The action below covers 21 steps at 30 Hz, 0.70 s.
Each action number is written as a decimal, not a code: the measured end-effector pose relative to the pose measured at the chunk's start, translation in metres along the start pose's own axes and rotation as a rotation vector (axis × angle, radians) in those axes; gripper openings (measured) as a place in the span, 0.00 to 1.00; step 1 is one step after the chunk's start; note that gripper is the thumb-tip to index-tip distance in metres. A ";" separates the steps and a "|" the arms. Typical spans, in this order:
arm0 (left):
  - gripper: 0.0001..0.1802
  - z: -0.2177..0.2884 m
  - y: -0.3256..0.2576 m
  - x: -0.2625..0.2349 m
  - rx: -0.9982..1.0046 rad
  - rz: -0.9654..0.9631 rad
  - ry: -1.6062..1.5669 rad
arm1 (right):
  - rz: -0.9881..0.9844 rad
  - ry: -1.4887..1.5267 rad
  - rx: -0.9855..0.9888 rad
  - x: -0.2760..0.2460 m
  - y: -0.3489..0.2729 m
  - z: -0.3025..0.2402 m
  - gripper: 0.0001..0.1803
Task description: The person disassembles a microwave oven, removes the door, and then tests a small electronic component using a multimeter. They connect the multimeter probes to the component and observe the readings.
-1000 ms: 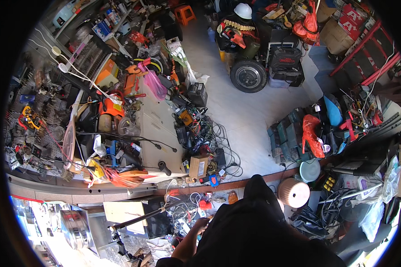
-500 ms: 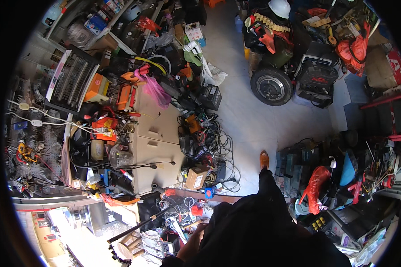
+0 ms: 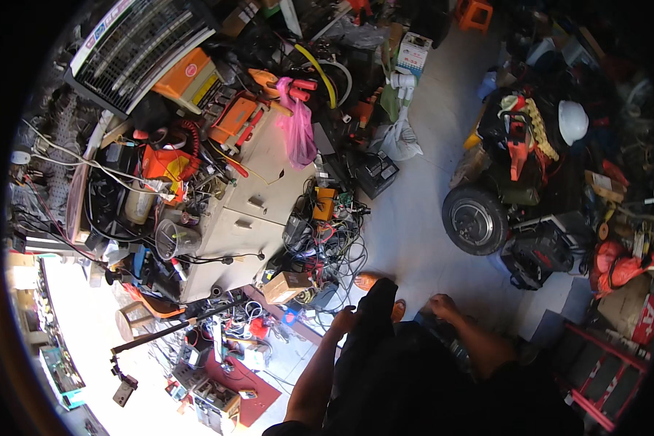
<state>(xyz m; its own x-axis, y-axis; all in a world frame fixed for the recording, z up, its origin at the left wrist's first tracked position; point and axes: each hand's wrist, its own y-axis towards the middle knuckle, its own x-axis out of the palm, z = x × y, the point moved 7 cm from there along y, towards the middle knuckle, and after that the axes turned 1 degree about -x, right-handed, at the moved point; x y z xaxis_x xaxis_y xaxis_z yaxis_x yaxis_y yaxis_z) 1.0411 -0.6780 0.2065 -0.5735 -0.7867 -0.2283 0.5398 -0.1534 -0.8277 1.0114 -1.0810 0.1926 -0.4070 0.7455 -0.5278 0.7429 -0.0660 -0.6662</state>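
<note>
Brown cardboard box (image 3: 285, 288) lies beside near-right corner of cabinet (image 3: 218, 236), ahead-left of left hand (image 3: 344, 320), long axis roughly crosswise; left hand nearer. Black wheel (image 3: 475, 221): ahead of right hand (image 3: 442, 306). 2 hands apart; grip unclear.

Left of the bare floor (image 3: 421, 182) lies a drawer cabinet (image 3: 211, 251), a tub (image 3: 176, 240) at its left, a bar heater (image 3: 139, 58) beyond that, and a cable tangle (image 3: 347, 254) along its right side with a cardboard box (image 3: 285, 288) at the near end. Right of the floor: wheel (image 3: 475, 221), helmet (image 3: 572, 121) beyond it and farther right, ladder-like frame (image 3: 596, 378) nearer (close to the view's rim). Stool (image 3: 474, 14) at the far end; left hand (image 3: 344, 320) and right hand (image 3: 443, 308) nearer, shoes (image 3: 366, 280) between them.
</note>
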 end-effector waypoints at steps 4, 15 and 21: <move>0.55 0.019 0.008 0.048 -0.251 -0.005 0.119 | -0.070 -0.149 -0.421 -0.002 0.134 -0.167 0.13; 0.59 0.055 0.009 0.101 -0.758 0.329 -0.444 | -0.449 0.065 -0.597 0.172 0.598 -0.373 0.14; 0.40 0.112 0.025 0.125 -0.776 0.644 -0.744 | -0.091 0.083 -0.641 0.187 0.720 -0.379 0.16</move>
<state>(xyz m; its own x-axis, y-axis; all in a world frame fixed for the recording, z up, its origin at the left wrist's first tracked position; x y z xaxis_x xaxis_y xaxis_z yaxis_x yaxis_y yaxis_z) 1.0521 -0.8476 0.2147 0.2825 -0.7729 -0.5682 -0.0574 0.5776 -0.8143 1.6719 -0.7379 -0.1864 -0.4598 0.7801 -0.4243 0.8876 0.3893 -0.2461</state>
